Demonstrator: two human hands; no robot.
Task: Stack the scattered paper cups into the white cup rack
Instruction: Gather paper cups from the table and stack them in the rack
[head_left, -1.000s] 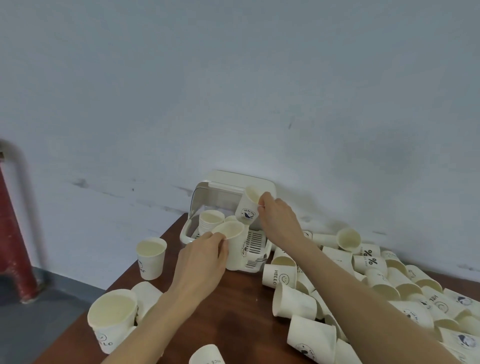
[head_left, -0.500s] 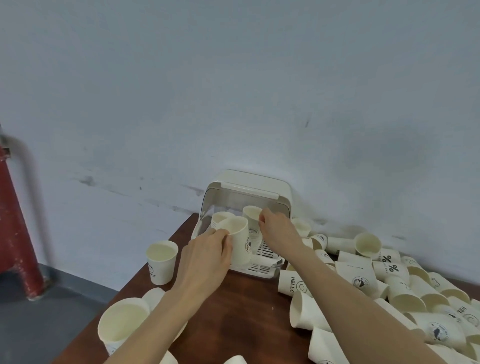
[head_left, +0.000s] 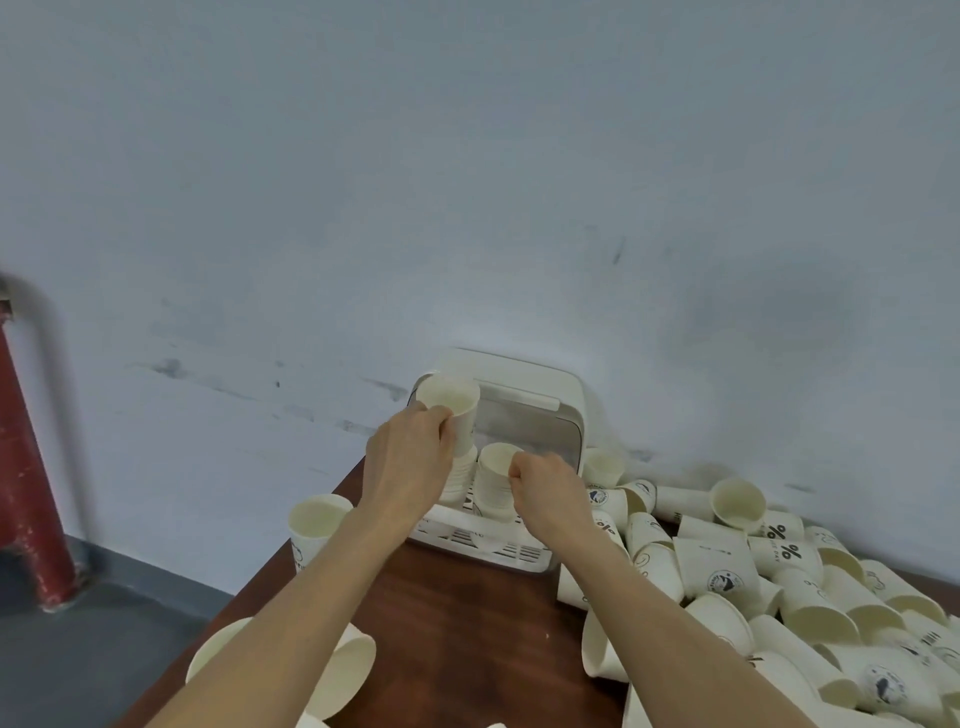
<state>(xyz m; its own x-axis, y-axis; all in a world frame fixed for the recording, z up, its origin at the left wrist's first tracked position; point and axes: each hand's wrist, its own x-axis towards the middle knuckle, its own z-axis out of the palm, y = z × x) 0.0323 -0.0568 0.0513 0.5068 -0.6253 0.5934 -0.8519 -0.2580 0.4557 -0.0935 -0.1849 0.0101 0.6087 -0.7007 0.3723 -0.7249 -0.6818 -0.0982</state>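
Note:
The white cup rack (head_left: 524, 553) stands at the table's far edge against the wall, its lid raised. My left hand (head_left: 410, 462) grips a paper cup (head_left: 453, 410) set into the top of a stack of cups (head_left: 461, 475) on the rack's left side. My right hand (head_left: 545, 493) pinches the rim of another cup (head_left: 496, 480) standing in the rack beside that stack. A heap of scattered paper cups (head_left: 779, 587) lies on the table to the right.
The brown wooden table (head_left: 467, 618) ends at its left edge, where an upright cup (head_left: 316, 525) stands. More cups (head_left: 343, 670) lie under my left forearm. A red pipe (head_left: 26, 441) stands on the floor at far left. The grey wall is close behind.
My left hand has lifted its cup up and set it onto the stack at the rack's left. My right hand has lowered its cup into the rack.

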